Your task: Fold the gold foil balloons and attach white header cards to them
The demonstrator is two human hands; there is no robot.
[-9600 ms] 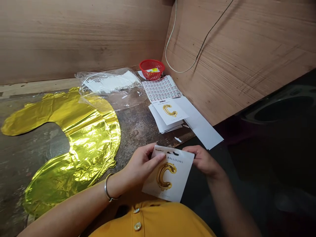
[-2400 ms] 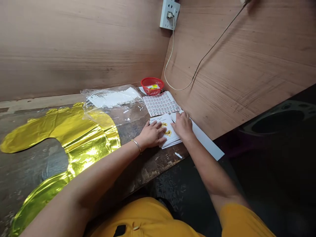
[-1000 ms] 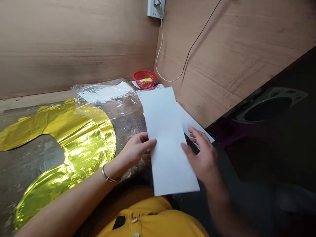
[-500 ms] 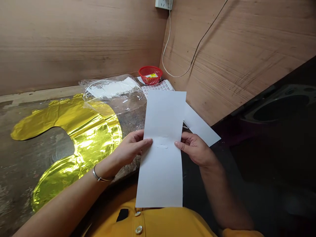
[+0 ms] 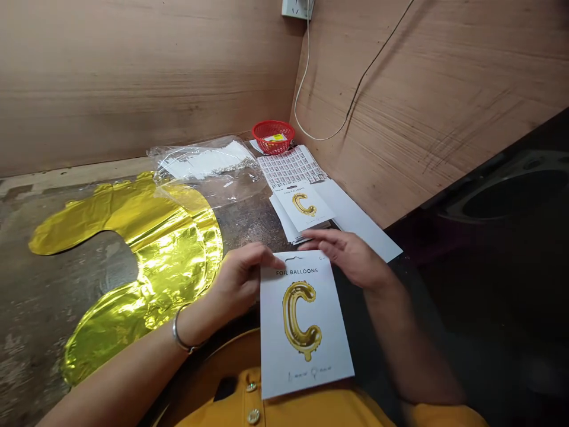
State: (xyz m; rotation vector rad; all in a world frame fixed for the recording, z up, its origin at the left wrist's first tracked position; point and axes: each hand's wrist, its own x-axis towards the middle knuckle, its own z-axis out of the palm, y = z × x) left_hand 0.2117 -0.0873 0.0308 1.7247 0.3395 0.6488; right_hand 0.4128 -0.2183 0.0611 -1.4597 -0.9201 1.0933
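Foil balloon card (image 5: 303,323) held past the front edge of the worktop (image 5: 251,228), long axis pointing at the person, top corner gripped by left hand (image 5: 237,283), right hand (image 5: 351,258) open above it

1. A foil balloon (image 5: 171,261) lay flat on the left of the workbench (image 5: 35,320).
2. A plastic bag (image 5: 204,166) lay beyond it, overlapping the balloon's far edge.
3. A small basket (image 5: 272,137) stood in the far corner, right of the bag, against the right wall (image 5: 422,107).
4. A label sheet (image 5: 291,167) lay just nearer than the basket.
5. A stack of cards (image 5: 302,209) lay at the sheet's near edge, on a paper strip (image 5: 362,222).
6. A foil balloon card (image 5: 302,323) was nearest, between the left hand (image 5: 237,283) and right hand (image 5: 351,258).
7. A wall socket (image 5: 297,7) was above the basket.
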